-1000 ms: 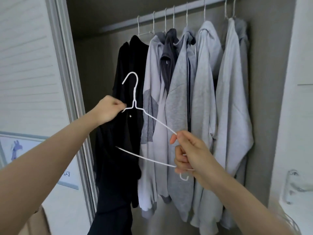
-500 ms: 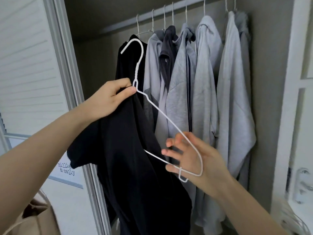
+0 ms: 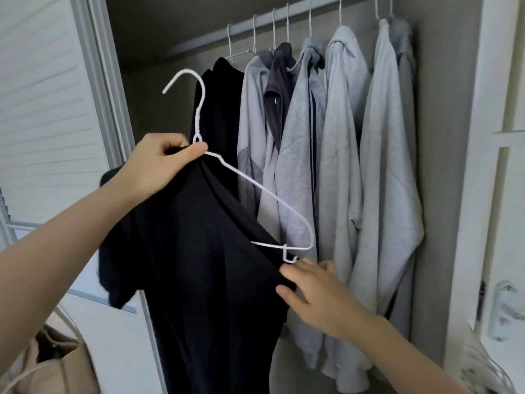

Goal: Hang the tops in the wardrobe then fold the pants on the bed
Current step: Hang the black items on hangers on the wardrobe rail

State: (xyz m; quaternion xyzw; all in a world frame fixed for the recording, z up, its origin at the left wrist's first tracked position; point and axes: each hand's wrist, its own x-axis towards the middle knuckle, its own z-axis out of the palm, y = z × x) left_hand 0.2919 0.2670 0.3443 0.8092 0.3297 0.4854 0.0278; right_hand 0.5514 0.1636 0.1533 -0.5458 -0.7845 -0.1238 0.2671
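My right hand, nearest, fingers loosely spread, touches edge of black cotton top; can't tell if pinching. Bare lower shoulder of white wire hanger just above those fingers. Hanger slants up-left to my left hand, clamped on neck and collar. Beyond: wardrobe rail, grey hoodies hung.

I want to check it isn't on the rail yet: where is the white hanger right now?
In the head view, centre-left, the white hanger is off the rail, held by the left hand, with the black top partly on it.
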